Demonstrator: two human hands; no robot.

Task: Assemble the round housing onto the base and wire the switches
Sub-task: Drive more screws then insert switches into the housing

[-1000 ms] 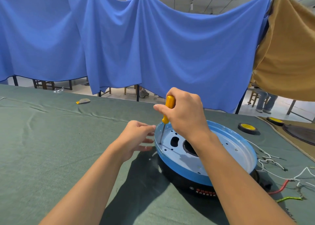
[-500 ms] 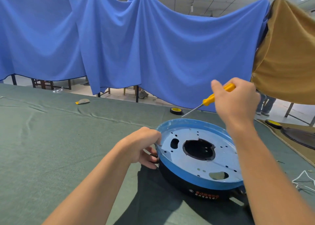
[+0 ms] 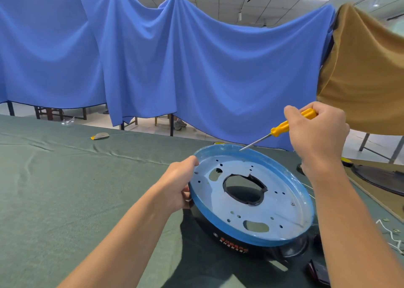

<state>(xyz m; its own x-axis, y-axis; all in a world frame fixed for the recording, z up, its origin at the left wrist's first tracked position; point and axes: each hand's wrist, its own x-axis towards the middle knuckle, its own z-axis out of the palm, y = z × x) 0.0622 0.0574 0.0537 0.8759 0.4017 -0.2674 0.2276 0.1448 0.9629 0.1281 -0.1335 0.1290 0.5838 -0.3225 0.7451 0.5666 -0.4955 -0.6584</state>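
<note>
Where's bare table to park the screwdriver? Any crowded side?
Bare green cloth runs wide left of the left hand and the round housing, out to the small yellow-edged scrap near the far edge. Right of the housing is crowded: white wires, a brown board, a dark disc. The right hand grips the screwdriver.

My right hand (image 3: pixel 317 132) has lifted the screwdriver (image 3: pixel 282 128) out of the round housing's (image 3: pixel 284 211) left side and swung it toward the worktop's right edge, tip now above the far rim, while my left hand (image 3: pixel 175 185) has shifted from beside the shaft to gripping the left rim.
</note>
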